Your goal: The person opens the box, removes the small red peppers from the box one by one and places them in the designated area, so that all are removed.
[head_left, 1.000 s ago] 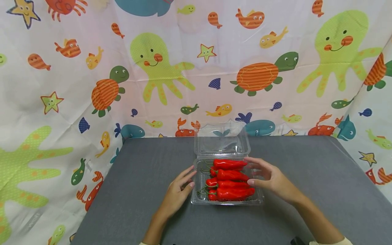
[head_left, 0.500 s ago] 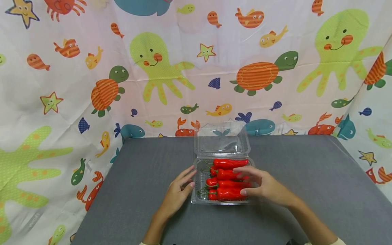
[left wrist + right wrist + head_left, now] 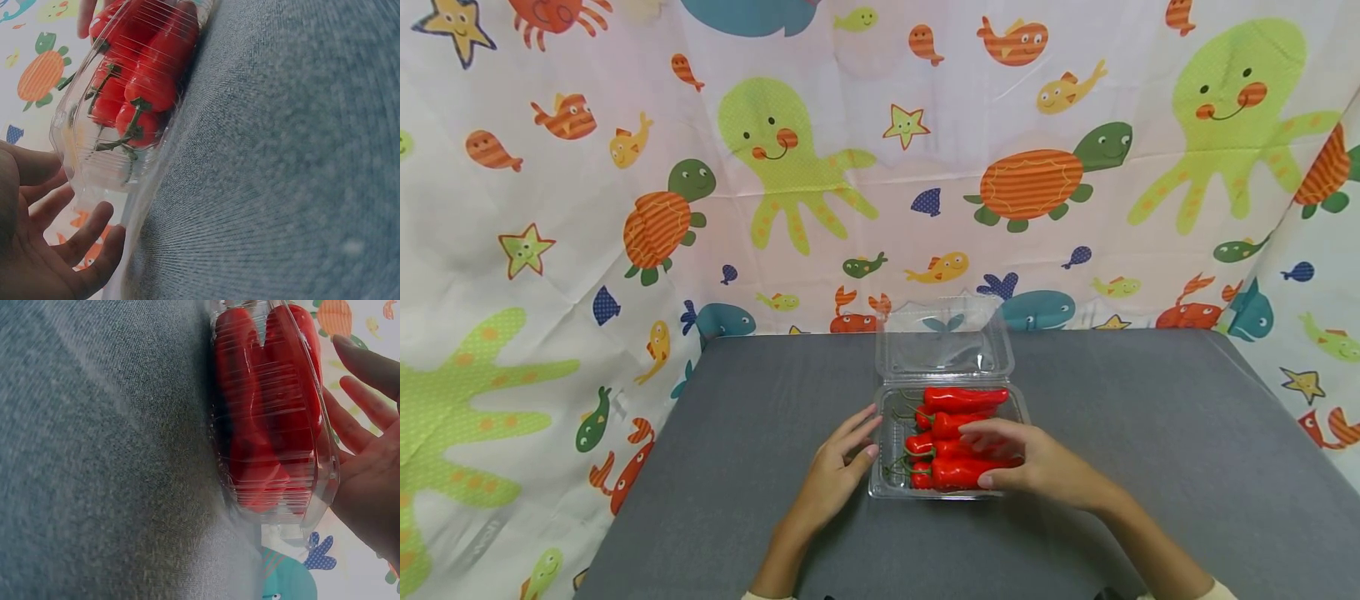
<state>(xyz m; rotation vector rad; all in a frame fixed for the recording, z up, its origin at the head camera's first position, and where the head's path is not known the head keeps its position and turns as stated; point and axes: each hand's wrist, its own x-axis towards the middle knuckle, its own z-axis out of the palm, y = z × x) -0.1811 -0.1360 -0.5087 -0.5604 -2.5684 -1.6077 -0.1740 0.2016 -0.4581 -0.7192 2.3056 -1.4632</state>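
A clear plastic clamshell box (image 3: 887, 433) lies open on the table, holding several red peppers (image 3: 958, 402) with green stems pointing left. My left hand (image 3: 835, 477) is at the box's left side, fingers loosely spread; in the left wrist view, that hand (image 3: 40, 253) has its fingertips right by the clear wall. Over the right part of the peppers reaches my right hand (image 3: 1041, 468), its thumb at the frontmost pepper (image 3: 955, 474). The right wrist view shows this hand (image 3: 375, 465) above the box rim (image 3: 328, 469), thumb and fingers apart. Its fingertips are partly hidden behind the peppers and rim.
The box's clear lid (image 3: 946, 354) stands raised at the back, hinged to the tray. A grey cloth-covered table (image 3: 775, 392) lies all around. Behind and beside it hangs a white curtain (image 3: 925, 108) printed with sea animals.
My right hand has moved left and slightly nearer from the box's right edge to over the peppers. My left hand and the box have stayed in place.
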